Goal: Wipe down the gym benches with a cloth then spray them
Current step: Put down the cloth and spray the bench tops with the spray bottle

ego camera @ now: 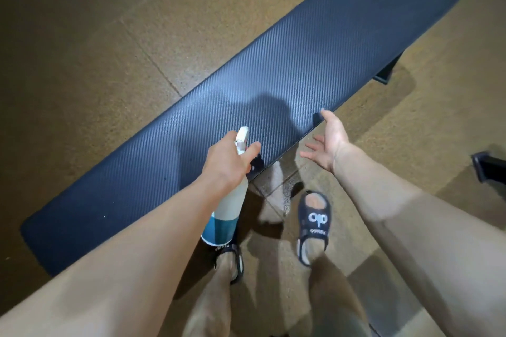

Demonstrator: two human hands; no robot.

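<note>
Spray bottle held over the bench's near edge.

The spray bottle (228,200) is gripped by the left hand (228,159), nozzle aimed toward 12 o'clock at the dark bench (273,63), which runs from 8 o'clock to 2 o'clock. The right hand (327,142) is held empty with fingers spread, just beside the bench's near edge. Bare floor (95,35) is seen beyond the far edge at 10 o'clock; a sandal (315,224) stands at 5 o'clock.

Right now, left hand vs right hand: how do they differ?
The left hand grips the spray bottle; the right hand holds nothing. Left fingers are curled round the bottle's neck, right fingers spread, palm showing. Left is over the bench pad, right just off its near edge. Both arms are bare.
</note>
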